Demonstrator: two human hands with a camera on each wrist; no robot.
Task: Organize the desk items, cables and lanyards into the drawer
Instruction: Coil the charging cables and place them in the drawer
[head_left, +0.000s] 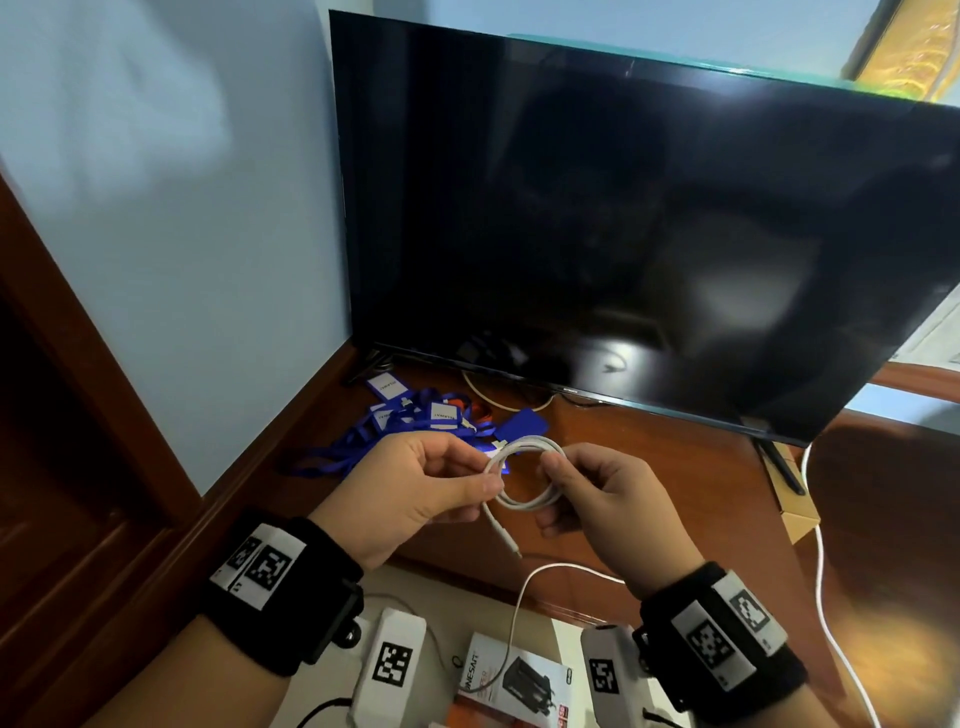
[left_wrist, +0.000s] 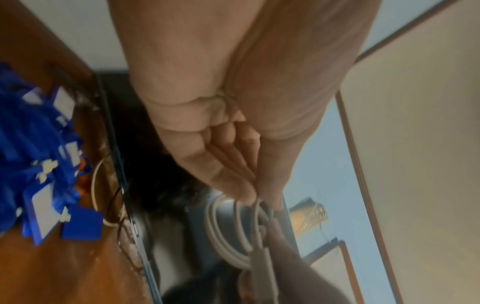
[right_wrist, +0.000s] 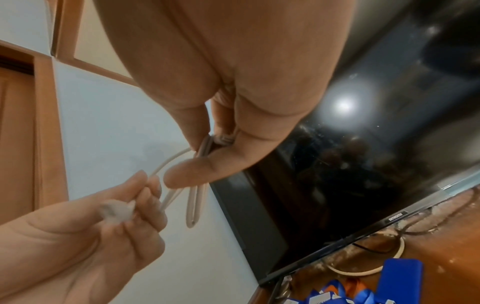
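While both hands, left hand (head_left: 415, 486) and right hand (head_left: 605, 501), kept a pinching grip on the half-coiled white cable (head_left: 524, 470), blue lanyards (head_left: 410, 426) lay unsorted on the far worktop (head_left: 649, 467); nothing visibly stowed, drawer unseen.

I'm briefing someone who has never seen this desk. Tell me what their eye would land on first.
First, the big dark television filling the back of the wooden desk. In front of it, the left hand and right hand pinch a coiled white cable between them, one plug end dangling. Behind the hands, at the television's left foot, lies a tangled heap of blue lanyards with badge holders.
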